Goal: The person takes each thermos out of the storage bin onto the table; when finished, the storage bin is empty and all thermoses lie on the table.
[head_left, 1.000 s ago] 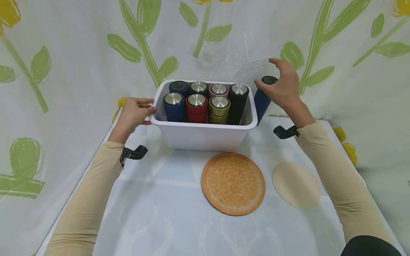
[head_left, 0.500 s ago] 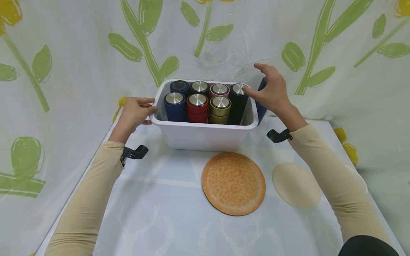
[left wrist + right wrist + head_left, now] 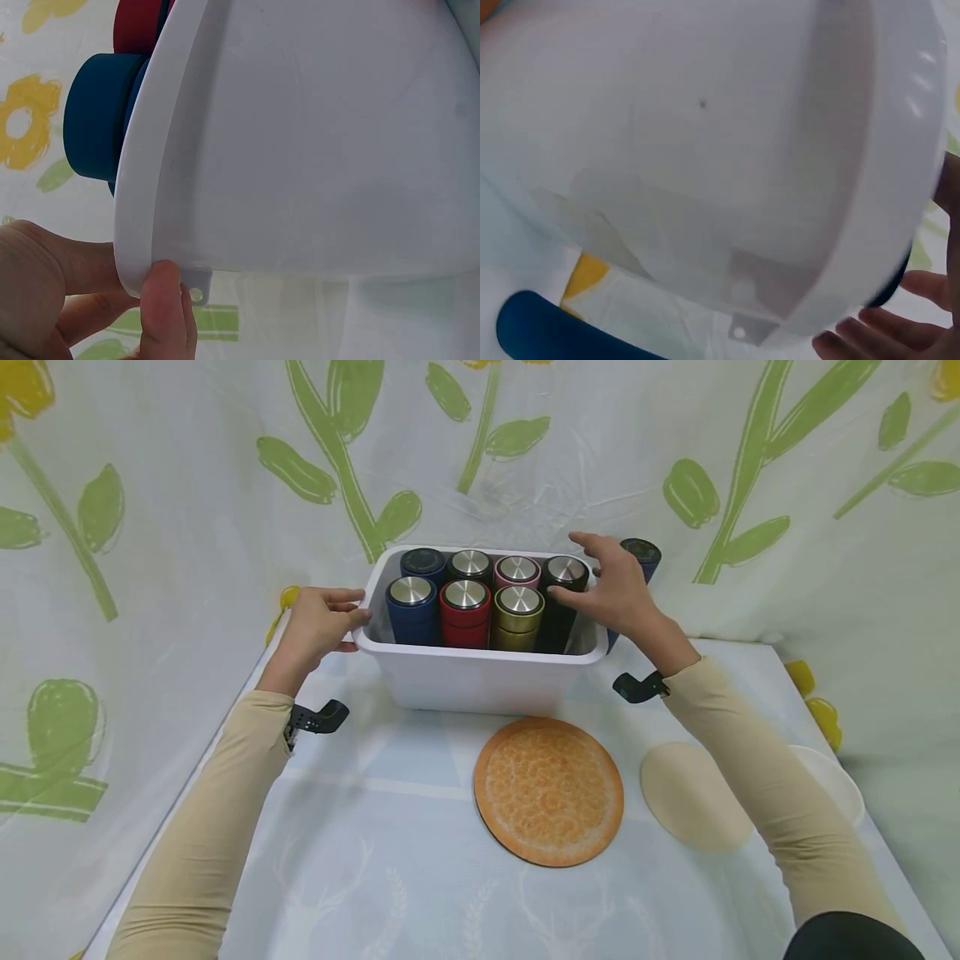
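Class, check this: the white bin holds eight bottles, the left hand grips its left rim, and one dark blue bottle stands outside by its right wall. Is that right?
Not quite. The head view shows seven bottles in the white bin, not eight. The rest holds: the left hand grips the left rim, and the dark blue bottle stands outside by the right wall.

Seven steel-lidded flasks pack the white plastic tub (image 3: 480, 681), leaving one gap at its front right corner beside the black flask (image 3: 561, 602). A dark blue flask (image 3: 636, 564) stands just outside the tub's right wall, narrowing that side, while the worktop (image 3: 390, 860) in front carries only a flat round orange mat (image 3: 548, 791) and a beige disc (image 3: 693, 795).
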`<state>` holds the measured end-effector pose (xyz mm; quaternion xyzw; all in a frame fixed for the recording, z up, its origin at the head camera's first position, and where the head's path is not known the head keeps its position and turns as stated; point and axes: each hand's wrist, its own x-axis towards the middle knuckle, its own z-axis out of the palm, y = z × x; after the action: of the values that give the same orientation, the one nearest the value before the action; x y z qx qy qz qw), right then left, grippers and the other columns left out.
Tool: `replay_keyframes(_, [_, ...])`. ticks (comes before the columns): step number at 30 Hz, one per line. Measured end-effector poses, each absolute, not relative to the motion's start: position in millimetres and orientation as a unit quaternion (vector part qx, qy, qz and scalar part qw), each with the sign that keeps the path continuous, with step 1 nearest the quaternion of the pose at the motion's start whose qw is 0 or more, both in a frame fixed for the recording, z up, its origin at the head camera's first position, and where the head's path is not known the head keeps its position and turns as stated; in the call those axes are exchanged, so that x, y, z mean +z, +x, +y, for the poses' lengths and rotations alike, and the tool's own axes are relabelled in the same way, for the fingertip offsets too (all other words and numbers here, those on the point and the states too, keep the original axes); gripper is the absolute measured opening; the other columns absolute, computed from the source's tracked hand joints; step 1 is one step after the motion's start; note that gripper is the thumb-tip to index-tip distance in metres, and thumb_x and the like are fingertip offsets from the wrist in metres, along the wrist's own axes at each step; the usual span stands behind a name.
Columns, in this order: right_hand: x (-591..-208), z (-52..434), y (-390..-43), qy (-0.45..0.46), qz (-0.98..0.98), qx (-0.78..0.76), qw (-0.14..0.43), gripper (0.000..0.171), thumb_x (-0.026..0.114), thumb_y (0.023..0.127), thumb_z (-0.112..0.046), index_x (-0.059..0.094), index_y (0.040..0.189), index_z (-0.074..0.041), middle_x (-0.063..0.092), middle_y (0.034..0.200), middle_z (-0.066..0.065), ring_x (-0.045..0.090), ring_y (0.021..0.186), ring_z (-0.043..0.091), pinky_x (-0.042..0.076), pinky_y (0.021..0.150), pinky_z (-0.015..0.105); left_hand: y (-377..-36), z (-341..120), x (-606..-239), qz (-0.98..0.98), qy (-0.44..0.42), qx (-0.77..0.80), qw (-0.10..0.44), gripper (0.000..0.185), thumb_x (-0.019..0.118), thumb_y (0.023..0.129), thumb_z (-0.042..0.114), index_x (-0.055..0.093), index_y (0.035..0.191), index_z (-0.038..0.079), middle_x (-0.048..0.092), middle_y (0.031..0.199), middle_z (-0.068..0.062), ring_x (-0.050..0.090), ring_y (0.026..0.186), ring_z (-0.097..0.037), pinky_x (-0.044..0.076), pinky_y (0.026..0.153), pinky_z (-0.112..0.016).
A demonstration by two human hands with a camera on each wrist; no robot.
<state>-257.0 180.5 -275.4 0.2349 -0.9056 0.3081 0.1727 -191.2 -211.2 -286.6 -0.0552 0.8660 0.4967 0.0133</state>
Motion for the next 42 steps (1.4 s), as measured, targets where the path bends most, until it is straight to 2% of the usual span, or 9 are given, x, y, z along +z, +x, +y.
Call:
replay_keyframes(7, [-281.6,173.7,-258.1,0.24,-0.918,0.279,0.15,0.075,0.082,0.082,-0.027,0.049,0.144,0.0,0.053,0.141,0.02,0.053,0.124,0.035,0.045,0.104,0.05,-191.5,-211.9,-288.0,0.865,-0.048,0.499,0.008,0.048,0.063,0.099,0.011,0.052,0.145,0.004,0.052,0.138,-0.025,0.06,0.11,-0.036,0.06,0.064,-0.025])
replay_keyframes(13, [-282.4,171.9,-256.9,0.238,-0.922,0.271,0.14,0.068,0.081,0.084,-0.025,0.052,0.141,-0.001,0.057,0.136,0.02,0.054,0.121,0.036,0.046,0.102,0.051,-190.4,-213.3,-287.7,0.865,-0.044,0.5,0.01,0.048,0.062,0.099,0.011,0.052,0.145,0.004,0.053,0.136,-0.025,0.06,0.11,-0.036,0.06,0.066,-0.026])
replay_keyframes(42, [-286.3,170.5,-250.6,0.224,-0.92,0.271,0.174,0.064,0.08,0.085,-0.025,0.054,0.139,-0.001,0.058,0.135,0.019,0.054,0.122,0.035,0.045,0.101,0.052,-189.7,-212.9,-288.5,0.864,-0.049,0.501,0.007,0.048,0.063,0.1,0.013,0.051,0.146,0.005,0.054,0.133,-0.023,0.06,0.107,-0.035,0.06,0.067,-0.027])
